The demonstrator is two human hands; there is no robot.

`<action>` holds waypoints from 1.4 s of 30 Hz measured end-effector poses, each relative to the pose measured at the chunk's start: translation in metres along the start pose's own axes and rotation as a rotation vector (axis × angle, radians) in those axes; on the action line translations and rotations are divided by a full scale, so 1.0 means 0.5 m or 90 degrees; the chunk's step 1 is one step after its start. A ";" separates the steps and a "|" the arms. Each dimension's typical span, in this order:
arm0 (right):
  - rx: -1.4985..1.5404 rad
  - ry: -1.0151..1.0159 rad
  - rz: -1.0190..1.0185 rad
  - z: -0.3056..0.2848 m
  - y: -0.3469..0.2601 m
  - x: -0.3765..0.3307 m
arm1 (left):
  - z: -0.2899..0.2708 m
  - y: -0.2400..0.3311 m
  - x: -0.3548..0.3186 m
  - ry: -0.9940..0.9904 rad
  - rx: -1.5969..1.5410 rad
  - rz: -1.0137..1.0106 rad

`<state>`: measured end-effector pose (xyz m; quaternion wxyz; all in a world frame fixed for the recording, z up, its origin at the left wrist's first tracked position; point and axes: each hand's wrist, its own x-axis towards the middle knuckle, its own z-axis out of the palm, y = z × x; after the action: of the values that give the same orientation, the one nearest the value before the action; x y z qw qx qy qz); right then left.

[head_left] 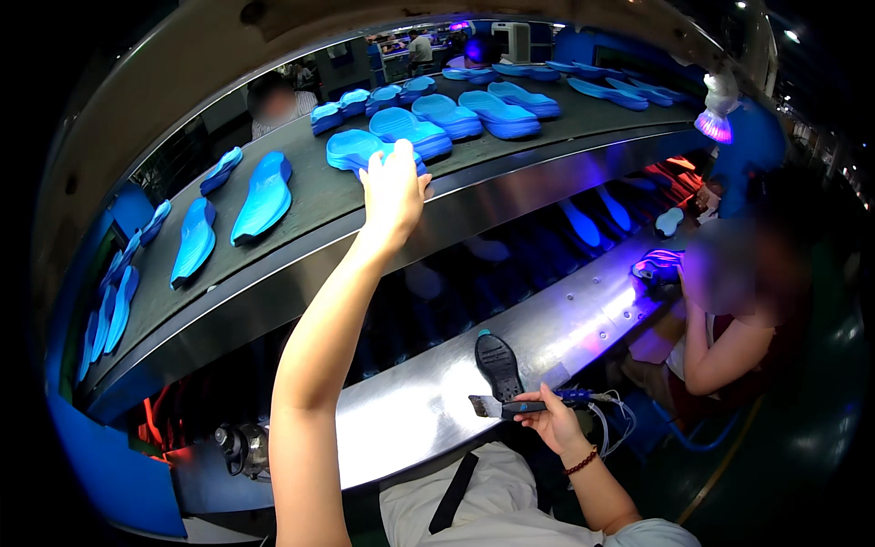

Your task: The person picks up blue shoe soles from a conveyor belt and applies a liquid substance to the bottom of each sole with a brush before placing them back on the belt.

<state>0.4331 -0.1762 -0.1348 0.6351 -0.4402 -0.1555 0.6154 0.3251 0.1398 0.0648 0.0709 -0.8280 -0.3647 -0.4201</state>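
Conveyor belt [314, 201], dark green, one, sweeping from 9 o'clock over to 1, carrying many blue sole pieces [262, 201], laid singly and in stacks. Steel bench [410, 401], one, curving from 8 o'clock through 6 towards 3, brightly lit. Co-worker [715, 365], one, seated at 3 o'clock, beside a dark shoe [658, 269] under violet light. Blue sole [354, 146], one, on the belt's near edge at 11 o'clock, just beside a neighbouring stack. Black sole [497, 358], one, flat on the bench at 5 o'clock, heel towards the wearer. Left hand [394, 196], at 11 o'clock, arm outstretched, fingers bent over the blue sole's near end; how firmly they close, cannot tell. Right hand [556, 427], at 5 o'clock, closed about the dark handle of a flat brush [524, 407], bristles pointing to 9 o'clock by the black sole's heel; contact unclear. Beaded bracelet [581, 460], dark red, one, on the right wrist.
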 end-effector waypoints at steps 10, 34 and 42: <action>0.004 0.040 -0.015 -0.011 -0.008 -0.012 | 0.047 0.066 0.056 0.043 -0.129 0.113; 0.145 -0.058 -0.228 0.009 -0.103 0.007 | -0.147 0.084 -0.567 -0.292 -1.654 -0.586; 0.021 -0.152 -0.044 0.103 0.002 0.072 | -0.094 0.146 -0.678 -0.243 -1.508 -0.722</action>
<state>0.4014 -0.1244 -0.1186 0.6403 -0.3473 -0.2352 0.6435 0.2138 -0.1175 -0.1447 -0.9252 -0.1691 -0.0774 -0.3309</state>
